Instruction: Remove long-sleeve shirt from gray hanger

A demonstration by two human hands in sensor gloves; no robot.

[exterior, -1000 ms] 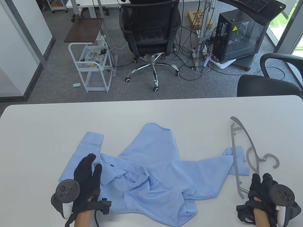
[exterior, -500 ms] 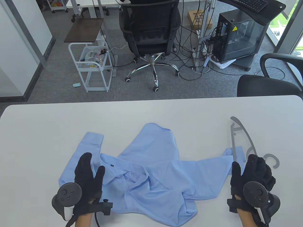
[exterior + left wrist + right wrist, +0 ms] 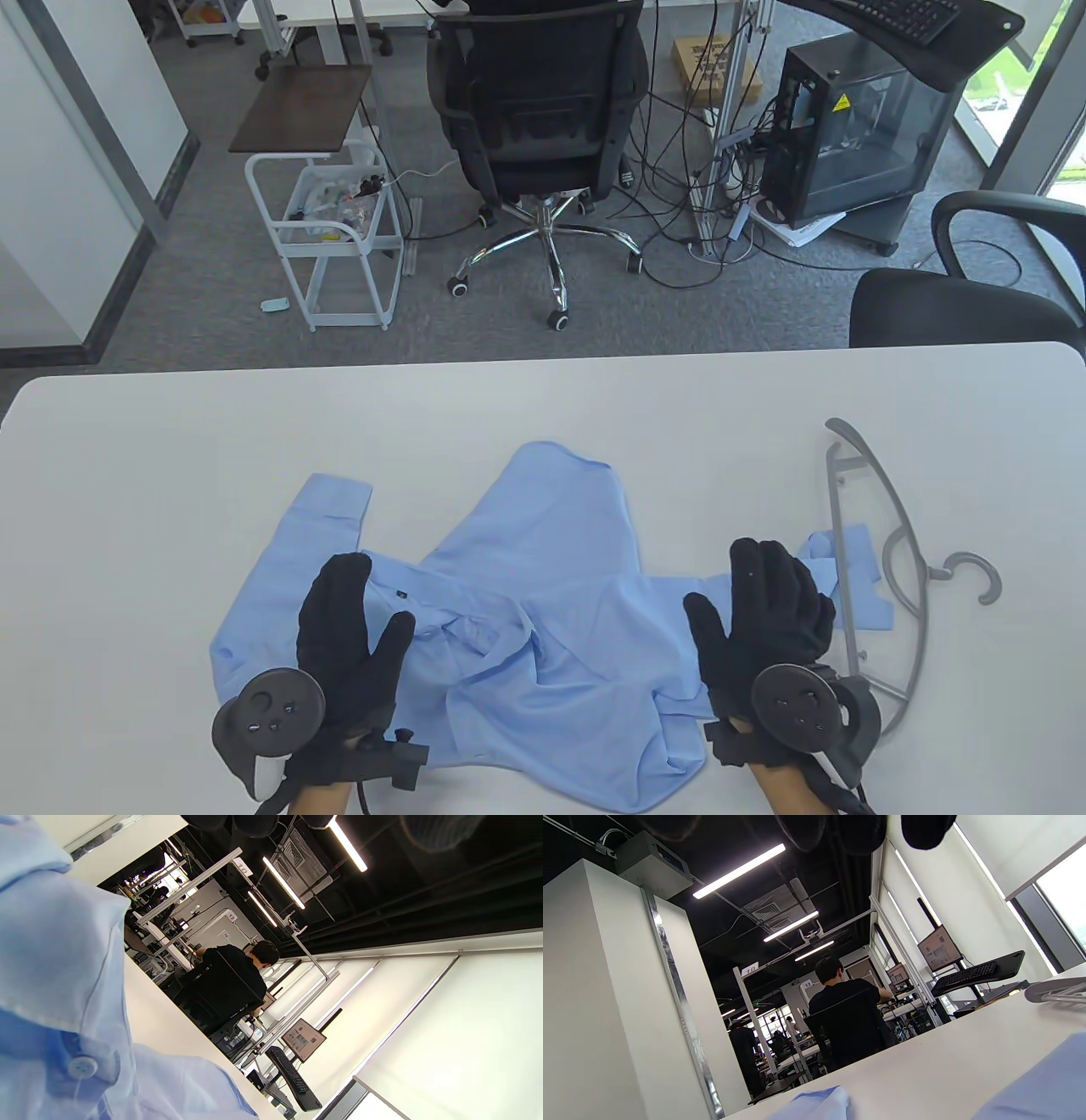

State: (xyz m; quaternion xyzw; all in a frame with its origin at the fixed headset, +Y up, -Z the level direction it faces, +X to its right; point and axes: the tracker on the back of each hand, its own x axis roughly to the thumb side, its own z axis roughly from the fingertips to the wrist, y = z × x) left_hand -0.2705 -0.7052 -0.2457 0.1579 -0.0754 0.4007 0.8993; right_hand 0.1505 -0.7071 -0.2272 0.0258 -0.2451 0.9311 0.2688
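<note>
A light blue long-sleeve shirt (image 3: pixel 543 586) lies crumpled on the white table (image 3: pixel 170 458). The gray hanger (image 3: pixel 882 543) lies on the table to the right, its straight bar across the shirt's right cuff (image 3: pixel 853 577). My left hand (image 3: pixel 348 637) lies flat and open on the shirt near the collar. My right hand (image 3: pixel 768 615) lies flat and open on the right sleeve, left of the hanger. The shirt's collar and a button show in the left wrist view (image 3: pixel 63 984). The shirt (image 3: pixel 1043 1086) and a hanger end (image 3: pixel 1056 989) show low in the right wrist view.
A black armchair (image 3: pixel 959 297) stands at the table's far right edge. An office chair (image 3: pixel 534 127), a white cart (image 3: pixel 339 238) and a computer case (image 3: pixel 857 127) stand on the floor beyond the table.
My right hand let go of the hanger's near end, opened, and moved left onto the shirt's right sleeve. My left hand slid a little right on the shirt. The hanger shifted slightly.
</note>
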